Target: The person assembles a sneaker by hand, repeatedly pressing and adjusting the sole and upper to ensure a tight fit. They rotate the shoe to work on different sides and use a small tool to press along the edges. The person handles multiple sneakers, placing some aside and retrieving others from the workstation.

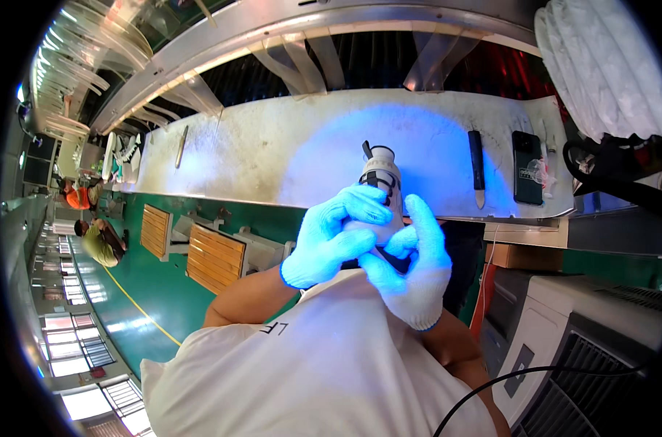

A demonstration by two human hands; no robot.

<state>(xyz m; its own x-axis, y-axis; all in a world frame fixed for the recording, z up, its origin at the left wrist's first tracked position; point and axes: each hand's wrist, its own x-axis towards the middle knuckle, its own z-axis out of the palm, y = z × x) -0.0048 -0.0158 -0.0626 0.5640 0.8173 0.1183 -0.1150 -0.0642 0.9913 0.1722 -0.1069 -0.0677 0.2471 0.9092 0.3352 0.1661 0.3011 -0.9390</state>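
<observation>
A white shoe (381,173) with black details is held in front of my chest, at the near edge of the workbench. Its narrow end points away from me, and a dark tab sticks up at its tip. My left hand (337,231), in a knitted work glove, wraps its fingers over the shoe's left side. On the other side is my gloved right hand (417,269), its index finger raised and its other fingers bent in around the near end. The gloves cover much of the shoe. Blue light falls on both gloves and the bench.
On the workbench (251,146) lie a black-handled knife (477,169), a dark phone (527,167) and, at left, a thin metal tool (181,146). Several shoes (127,156) stand at its left end. A machine frame (323,22) runs behind; two people (101,244) are far left.
</observation>
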